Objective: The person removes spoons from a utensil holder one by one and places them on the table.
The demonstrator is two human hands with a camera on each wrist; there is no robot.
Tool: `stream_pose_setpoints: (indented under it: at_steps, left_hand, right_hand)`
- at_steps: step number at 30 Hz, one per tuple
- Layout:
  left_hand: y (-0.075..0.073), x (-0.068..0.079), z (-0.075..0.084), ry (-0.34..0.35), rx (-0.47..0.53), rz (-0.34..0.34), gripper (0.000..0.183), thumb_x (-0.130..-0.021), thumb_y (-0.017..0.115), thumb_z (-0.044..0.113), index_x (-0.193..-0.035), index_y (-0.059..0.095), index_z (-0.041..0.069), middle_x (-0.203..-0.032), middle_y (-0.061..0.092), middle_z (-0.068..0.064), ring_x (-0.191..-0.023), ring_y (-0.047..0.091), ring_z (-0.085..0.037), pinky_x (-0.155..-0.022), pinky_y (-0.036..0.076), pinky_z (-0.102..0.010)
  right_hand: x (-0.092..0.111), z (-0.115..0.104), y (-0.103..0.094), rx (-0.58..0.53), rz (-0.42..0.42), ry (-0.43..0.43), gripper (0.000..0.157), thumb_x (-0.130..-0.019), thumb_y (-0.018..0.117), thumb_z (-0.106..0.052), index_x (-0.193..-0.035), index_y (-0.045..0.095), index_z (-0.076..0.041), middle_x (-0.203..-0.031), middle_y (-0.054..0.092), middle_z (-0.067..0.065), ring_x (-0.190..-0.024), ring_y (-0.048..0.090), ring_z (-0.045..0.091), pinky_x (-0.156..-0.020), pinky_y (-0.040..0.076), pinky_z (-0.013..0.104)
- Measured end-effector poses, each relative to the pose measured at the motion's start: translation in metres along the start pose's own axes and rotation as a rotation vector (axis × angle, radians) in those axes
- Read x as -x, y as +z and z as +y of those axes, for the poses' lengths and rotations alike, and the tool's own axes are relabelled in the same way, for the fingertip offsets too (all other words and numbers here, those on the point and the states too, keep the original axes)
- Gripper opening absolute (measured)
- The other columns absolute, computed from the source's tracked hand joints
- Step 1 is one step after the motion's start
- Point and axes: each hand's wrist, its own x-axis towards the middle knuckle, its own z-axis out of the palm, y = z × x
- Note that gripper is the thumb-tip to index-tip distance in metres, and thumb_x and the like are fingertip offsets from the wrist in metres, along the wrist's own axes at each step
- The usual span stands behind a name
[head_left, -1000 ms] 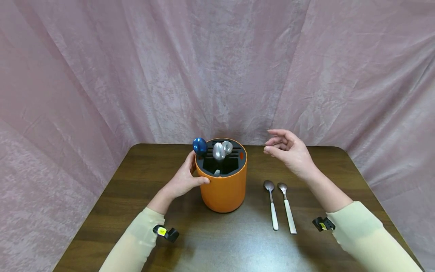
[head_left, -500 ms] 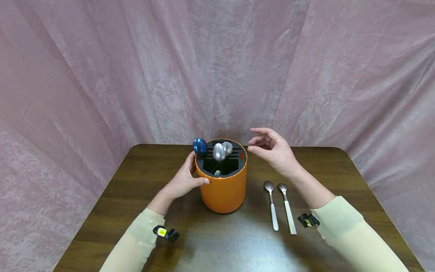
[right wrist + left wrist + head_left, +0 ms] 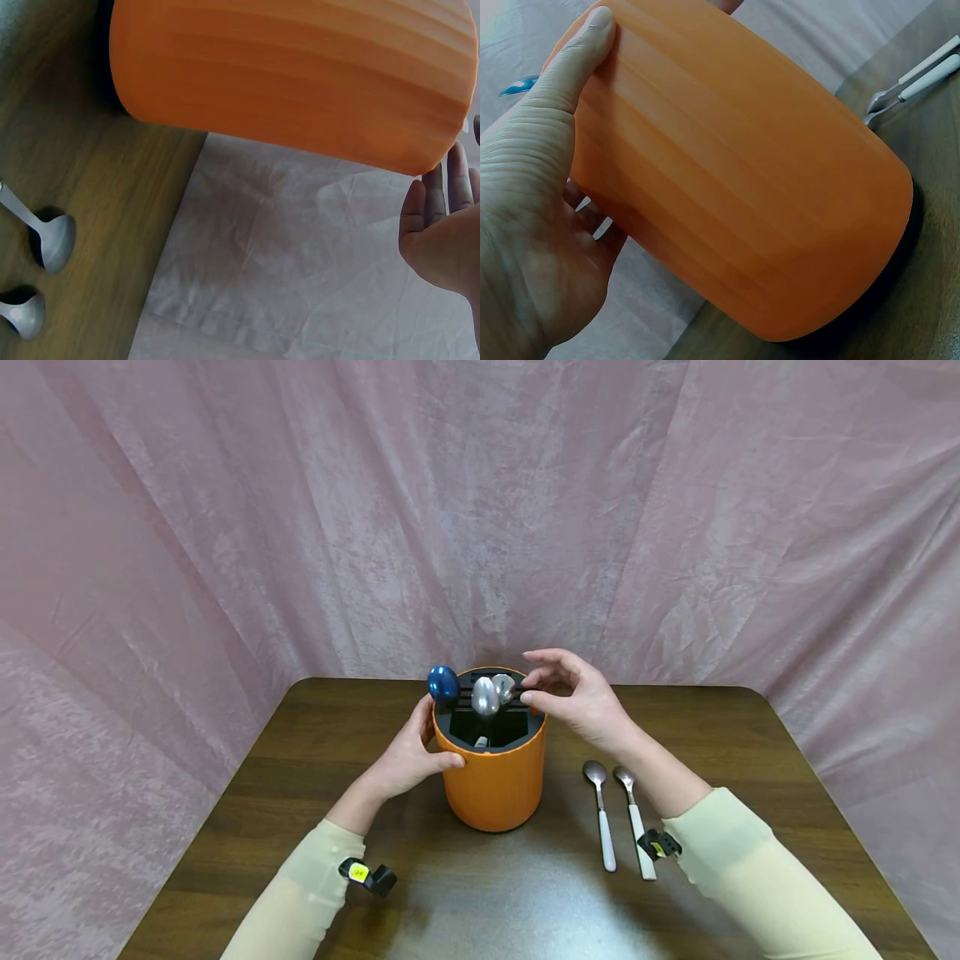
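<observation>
An orange utensil holder (image 3: 495, 789) with a dark slotted top stands upright on the table. My left hand (image 3: 408, 760) grips its left side, thumb on the front near the rim, fingers behind and partly hidden. Out of the top rise a blue spoon (image 3: 443, 683) on the left and two silver ones: a nearer spoon (image 3: 485, 696) and a farther spoon (image 3: 504, 687). My right hand (image 3: 581, 697) is over the holder's right rim, fingers loosely curved and nothing gripped, fingertips right beside the farther silver spoon. In the right wrist view its fingers (image 3: 457, 180) overlap the rim.
Right of the holder, two white-handled spoons lie side by side on the wooden table (image 3: 300, 752), a left spoon (image 3: 606, 839) and a right spoon (image 3: 637, 835) partly under the right forearm. A pink curtain (image 3: 480, 510) hangs behind the table.
My right hand has moved left, from above the table right of the holder to its rim beside the silver spoons. The left hand has kept its grip on the holder.
</observation>
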Motion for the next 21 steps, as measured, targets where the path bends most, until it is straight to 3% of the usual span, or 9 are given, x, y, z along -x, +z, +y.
stream_pose_setpoints:
  at_steps: [4,11,16,21]
  left_hand:
    - [0.000,0.000,0.000,0.001,0.002,0.001,0.103,-0.084,0.086,0.040,-0.160,0.019,0.021,-0.161,0.031,-0.008,-0.149,0.030,-0.034,-0.117,0.020,-0.067]
    - [0.000,-0.001,0.000,0.005,0.007,0.006,0.104,-0.082,0.086,0.044,-0.160,0.020,0.024,-0.160,0.033,-0.005,-0.147,0.033,-0.031,-0.117,0.021,-0.066]
    - [0.000,-0.001,-0.001,0.005,0.010,0.004,0.103,-0.083,0.086,0.042,-0.160,0.020,0.025,-0.160,0.033,-0.004,-0.148,0.033,-0.030,-0.117,0.021,-0.066]
    - [0.000,-0.001,-0.001,0.000,0.011,0.000,0.102,-0.084,0.086,0.040,-0.160,0.019,0.025,-0.161,0.032,-0.003,-0.148,0.031,-0.031,-0.117,0.021,-0.067]
  right_hand:
    - [-0.002,0.001,0.004,0.022,-0.013,0.005,0.050,-0.090,0.080,-0.009,-0.136,0.061,-0.016,-0.111,0.070,0.011,-0.106,0.063,0.026,-0.088,0.052,0.031]
    - [-0.008,0.000,0.011,0.083,-0.065,0.012,0.054,-0.087,0.084,-0.016,-0.137,0.061,-0.018,-0.113,0.069,0.006,-0.109,0.061,0.024,-0.099,0.044,0.048]
    - [-0.015,-0.002,0.014,0.104,-0.140,0.029,0.059,-0.086,0.086,-0.023,-0.139,0.060,-0.019,-0.124,0.066,0.001,-0.116,0.059,0.023,-0.104,0.043,0.048]
    - [-0.022,-0.003,0.019,0.086,-0.214,0.022,0.062,-0.085,0.087,-0.021,-0.139,0.060,-0.015,-0.127,0.065,0.001,-0.115,0.059,0.024,-0.099,0.048,0.044]
